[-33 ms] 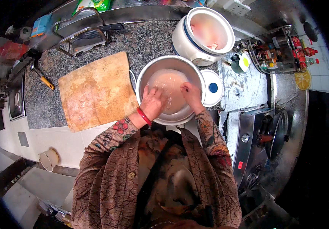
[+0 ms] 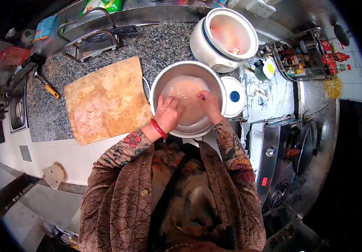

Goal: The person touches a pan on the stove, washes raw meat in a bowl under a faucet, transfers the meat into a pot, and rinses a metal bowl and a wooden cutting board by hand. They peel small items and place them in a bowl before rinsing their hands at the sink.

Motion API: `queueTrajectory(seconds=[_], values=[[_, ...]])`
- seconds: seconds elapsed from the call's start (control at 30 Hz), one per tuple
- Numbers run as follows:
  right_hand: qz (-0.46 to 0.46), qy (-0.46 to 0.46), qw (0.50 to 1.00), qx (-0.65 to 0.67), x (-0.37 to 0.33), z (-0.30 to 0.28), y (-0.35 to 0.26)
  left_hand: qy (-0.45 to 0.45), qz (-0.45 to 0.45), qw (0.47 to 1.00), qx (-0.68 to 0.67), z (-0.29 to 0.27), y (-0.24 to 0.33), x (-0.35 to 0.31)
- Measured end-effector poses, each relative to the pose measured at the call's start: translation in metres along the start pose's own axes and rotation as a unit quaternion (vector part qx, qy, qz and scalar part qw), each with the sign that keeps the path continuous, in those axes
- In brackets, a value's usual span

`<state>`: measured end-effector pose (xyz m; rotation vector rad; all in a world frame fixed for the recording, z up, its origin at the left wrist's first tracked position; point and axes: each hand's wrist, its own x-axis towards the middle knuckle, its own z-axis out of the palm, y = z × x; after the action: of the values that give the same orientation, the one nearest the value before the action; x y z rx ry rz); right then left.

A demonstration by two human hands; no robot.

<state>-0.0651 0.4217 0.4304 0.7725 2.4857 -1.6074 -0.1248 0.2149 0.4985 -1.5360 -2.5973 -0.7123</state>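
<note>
Left hand (image 2: 168, 114) and right hand (image 2: 210, 106) in a metal bowl (image 2: 189, 69) of cloudy liquid (image 2: 185, 86), fingers curled, grip impossible to tell, board (image 2: 109, 101) at left, white cooker (image 2: 202, 46) far right

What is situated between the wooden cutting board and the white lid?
The head view shows the metal bowl between the cutting board and the white lid, plus a pale curved rim beside the board.

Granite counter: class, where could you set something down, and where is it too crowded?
Bare granite counter shows between sink and cutting board, and beyond the metal bowl, between board and cooker. Crowded: right of the bowl, with cooker and white lid; left hand and right hand occupy the bowl.
</note>
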Motion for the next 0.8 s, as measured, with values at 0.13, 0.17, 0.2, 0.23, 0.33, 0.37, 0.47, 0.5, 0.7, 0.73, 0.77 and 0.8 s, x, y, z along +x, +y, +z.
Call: queueTrajectory(seconds=[0.13,0.17,0.2,0.23,0.33,0.37,0.47,0.5,0.7,0.73,0.77,0.8], values=[[-0.02,-0.06,0.968,-0.241,0.021,0.032,0.002,-0.023,-0.018,0.997,-0.065,0.0,-0.003,-0.007],[-0.067,-0.022,0.967,-0.244,0.017,0.039,-0.002,-0.011,-0.022,0.997,-0.073,0.0,-0.004,-0.01],[-0.115,0.016,0.963,-0.245,0.009,0.045,-0.006,0.0,-0.026,0.996,-0.081,-0.001,-0.005,-0.012],[-0.161,0.055,0.955,-0.245,0.004,0.049,-0.009,-0.003,-0.027,0.996,-0.083,-0.001,-0.007,-0.015],[-0.148,0.071,0.956,-0.242,0.007,0.049,0.001,-0.01,-0.019,0.995,-0.097,-0.002,-0.01,-0.018],[-0.1,0.045,0.972,-0.209,0.009,0.046,0.0,-0.012,-0.015,0.995,-0.102,-0.005,-0.011,-0.019],[0.045,-0.03,0.997,-0.049,0.013,0.025,-0.011,-0.02,0.001,0.995,-0.101,-0.007,-0.013,-0.021],[0.093,-0.055,0.993,0.041,0.011,0.013,-0.025,-0.023,0.008,0.995,-0.1,-0.008,-0.013,-0.022],[0.073,-0.099,0.965,0.231,-0.005,-0.023,-0.07,-0.026,0.036,0.993,-0.107,-0.013,-0.011,-0.016],[0.037,-0.095,0.991,0.088,-0.001,-0.018,-0.05,-0.032,0.052,0.994,-0.088,-0.01,-0.01,-0.013],[0.005,-0.092,0.994,-0.059,0.004,-0.01,-0.027,-0.039,0.064,0.995,-0.069,-0.004,-0.009,-0.012],[-0.079,-0.005,0.939,-0.336,0.007,0.006,-0.021,-0.045,0.076,0.995,-0.046,-0.001,-0.01,-0.01]])
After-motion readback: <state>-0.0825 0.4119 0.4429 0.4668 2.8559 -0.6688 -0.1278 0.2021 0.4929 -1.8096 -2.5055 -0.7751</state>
